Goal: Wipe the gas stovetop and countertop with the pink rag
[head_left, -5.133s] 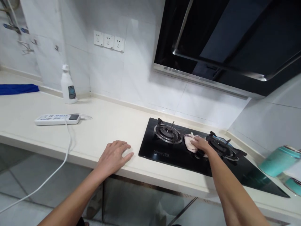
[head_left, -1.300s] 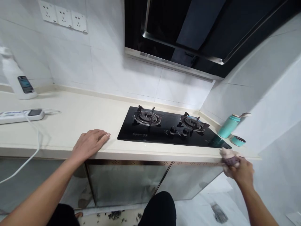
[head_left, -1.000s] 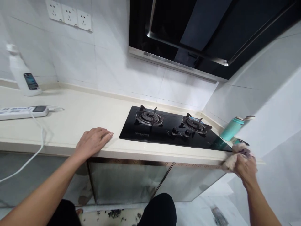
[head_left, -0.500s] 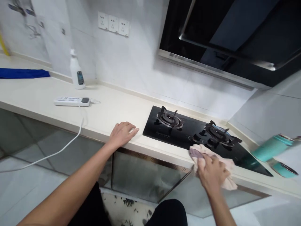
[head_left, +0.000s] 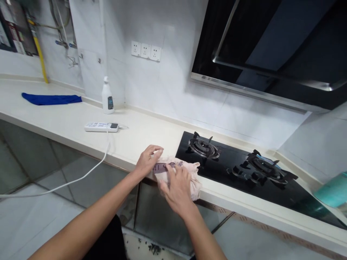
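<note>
Along the counter edge [head_left: 244, 207], the cloth [head_left: 194, 178] (crumpled) stretches lengthwise.

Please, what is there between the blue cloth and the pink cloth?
From the blue cloth onward, the head view shows a long white device with its cable, then, close by the pink cloth, the left hand.

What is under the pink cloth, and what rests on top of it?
The right hand rests on top of the pink cloth. Around its edges show the cream countertop and the black gas hob, whose near left corner it hides. Anything else directly beneath is covered.
</note>
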Demonstrator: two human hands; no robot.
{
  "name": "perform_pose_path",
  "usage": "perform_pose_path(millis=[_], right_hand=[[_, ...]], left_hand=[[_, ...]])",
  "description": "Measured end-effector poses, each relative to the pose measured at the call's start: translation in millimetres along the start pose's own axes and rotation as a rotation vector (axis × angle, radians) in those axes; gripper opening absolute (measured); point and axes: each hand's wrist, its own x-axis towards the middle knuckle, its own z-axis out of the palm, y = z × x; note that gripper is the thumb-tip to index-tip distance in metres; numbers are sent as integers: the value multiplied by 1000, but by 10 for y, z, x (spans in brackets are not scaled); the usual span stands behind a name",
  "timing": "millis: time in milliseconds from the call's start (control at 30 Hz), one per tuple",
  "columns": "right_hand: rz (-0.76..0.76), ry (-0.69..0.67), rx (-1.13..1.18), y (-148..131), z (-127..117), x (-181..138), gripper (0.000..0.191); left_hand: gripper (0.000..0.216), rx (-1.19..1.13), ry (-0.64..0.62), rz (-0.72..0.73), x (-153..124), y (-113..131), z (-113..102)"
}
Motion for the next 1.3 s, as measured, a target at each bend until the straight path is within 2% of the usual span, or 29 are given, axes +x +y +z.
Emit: perform_pose_path(millis=[67, 133, 200, 267, 367, 433, 533, 600, 733, 833, 933, 1067, 1167, 1300], right_hand=[[-47, 82, 233, 210, -182, -48, 44], [-34, 226, 372, 547, -431, -94, 34], [12, 391, 347, 983, -685, -147, 29], [60, 479, 214, 1470, -869, -224, 30], [138, 421, -2, 2114, -932, -378, 41], [151, 338, -80, 2374, -860, -463, 47], [98, 252, -120, 2489, -742, -515, 49], [71, 252, -88, 2481, -724, -516, 48], [125, 293, -39, 2527, -781, -538, 46], [172, 282, -83, 2617, -815, -572, 47], [221, 250, -106, 2676, -840, -584, 50], [327, 177, -89, 2681, -872, -576, 54], [409, 169, -83, 2666, -870, -584, 56], [415, 145, -95, 2661, -840, -614, 58]], left_hand=[[31, 18, -39, 131, -99, 146, 5], [31, 115, -161, 253, -220, 292, 78], [46, 274, -309, 319, -315, 398, 203], [70, 443, -422, 322, -359, 457, 348], [96, 605, -525, 302, -364, 531, 555], [106, 667, -554, 352, -386, 619, 701], [104, 712, -507, 470, -499, 818, 996], [95, 713, -456, 527, -615, 957, 1254], [50, 675, -323, 674, -825, 1129, 1769], [40, 677, -269, 768, -878, 1124, 1931], [44, 669, -295, 812, -850, 996, 1802], [47, 662, -334, 780, -793, 613, 1322], [49, 697, -407, 653, -745, 193, 804], [61, 708, -461, 462, -619, -437, -89]])
